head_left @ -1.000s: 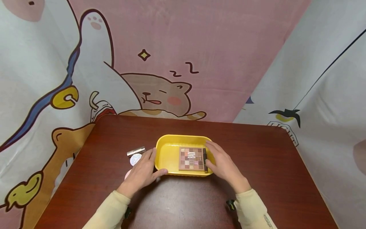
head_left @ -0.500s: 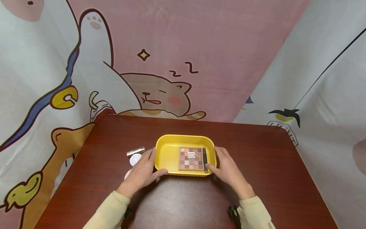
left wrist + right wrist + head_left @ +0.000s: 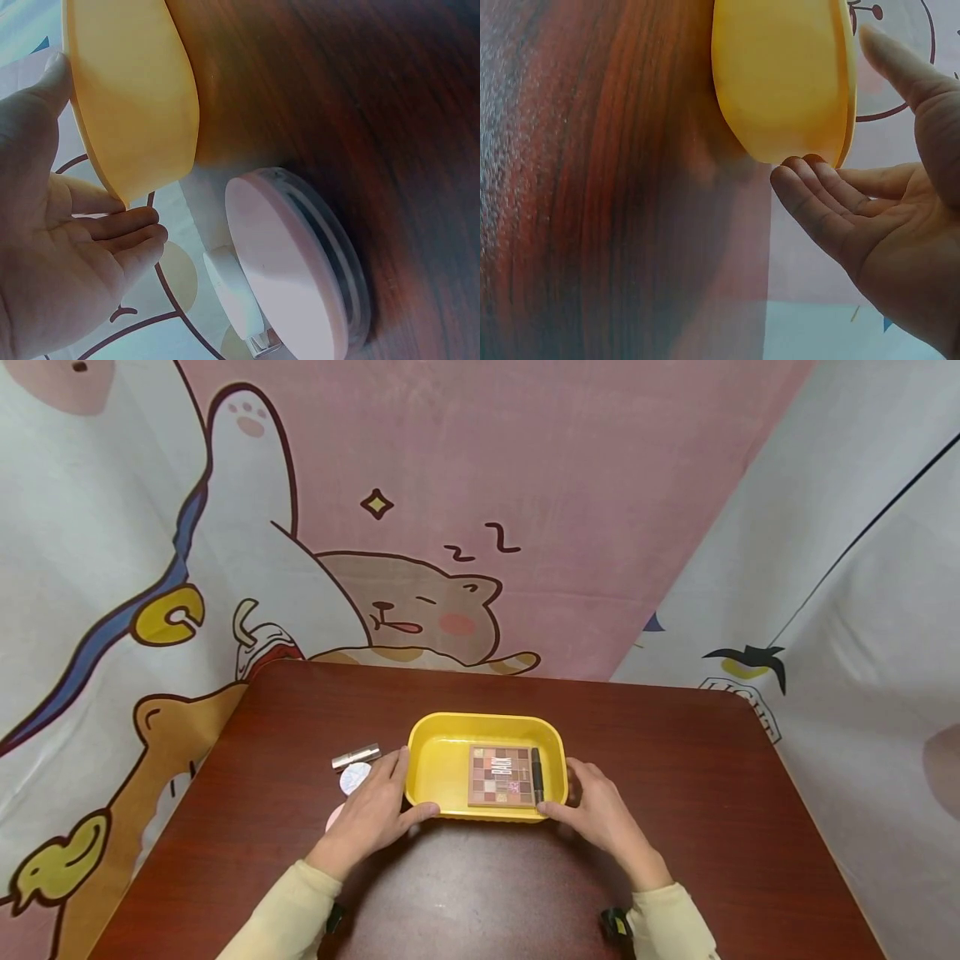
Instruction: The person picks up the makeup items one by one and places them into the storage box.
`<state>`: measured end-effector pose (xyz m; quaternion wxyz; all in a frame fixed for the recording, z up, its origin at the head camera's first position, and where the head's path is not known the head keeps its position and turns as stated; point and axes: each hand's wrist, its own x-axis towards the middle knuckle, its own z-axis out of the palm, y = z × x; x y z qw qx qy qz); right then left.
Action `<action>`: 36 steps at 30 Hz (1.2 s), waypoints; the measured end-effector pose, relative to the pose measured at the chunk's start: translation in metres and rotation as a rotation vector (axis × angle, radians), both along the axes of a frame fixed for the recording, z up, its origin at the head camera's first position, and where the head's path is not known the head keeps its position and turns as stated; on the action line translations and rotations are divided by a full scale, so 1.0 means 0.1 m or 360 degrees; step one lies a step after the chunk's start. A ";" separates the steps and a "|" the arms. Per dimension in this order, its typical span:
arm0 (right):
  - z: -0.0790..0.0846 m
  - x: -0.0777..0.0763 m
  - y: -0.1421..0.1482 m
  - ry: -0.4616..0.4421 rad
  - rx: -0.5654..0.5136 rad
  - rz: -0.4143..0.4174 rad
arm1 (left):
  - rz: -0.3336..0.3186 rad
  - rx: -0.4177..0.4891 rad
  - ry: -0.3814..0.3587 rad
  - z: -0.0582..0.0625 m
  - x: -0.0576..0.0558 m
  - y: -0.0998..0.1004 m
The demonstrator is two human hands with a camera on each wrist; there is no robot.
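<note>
A yellow plastic tray (image 3: 442,768) sits on the table between my two hands. Inside, toward its right side, lie an eyeshadow palette (image 3: 491,777) and a slim black pen-like stick (image 3: 537,768). My left hand (image 3: 367,814) touches the left end, its fingers straight along the side and its thumb at the front rim. At the right end, my right hand (image 3: 611,814) has its fingertips against the outer wall and its thumb near the front corner. In the right wrist view, the fingers of the right hand (image 3: 877,217) are lightly bent at the tray's corner (image 3: 787,90).
Left of the tray lie a silver tube (image 3: 356,757) and a white round case (image 3: 355,778). A round container with a pink lid (image 3: 281,262) stands close by, mostly hidden behind my left hand in the head view. A printed cloth (image 3: 600,510) hangs behind the table.
My right hand has drawn back from over the tray's right rim, outward and toward me, to the outside of that end. The left hand and the tray stay where they were.
</note>
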<state>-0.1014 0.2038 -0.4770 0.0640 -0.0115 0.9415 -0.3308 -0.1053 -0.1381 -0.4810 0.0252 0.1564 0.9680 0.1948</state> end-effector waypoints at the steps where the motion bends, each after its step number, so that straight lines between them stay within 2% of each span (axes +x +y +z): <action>1: 0.00 0.00 0.00 -0.0005 -0.0019 -0.0006 | -0.0001 0.0003 0.0001 0.00 0.00 0.00; 13: -0.06 -0.02 0.01 -0.0091 -0.0149 -0.0011 | -0.0025 0.0018 0.0042 -0.02 0.01 -0.02; 25: -0.02 0.01 -0.02 -0.0283 -0.0104 -0.0066 | -0.0035 0.0011 0.0057 -0.02 0.00 -0.02; 36: 0.00 0.04 -0.04 -0.0320 -0.0101 -0.0071 | -0.0012 0.0048 0.0083 -0.06 0.02 -0.03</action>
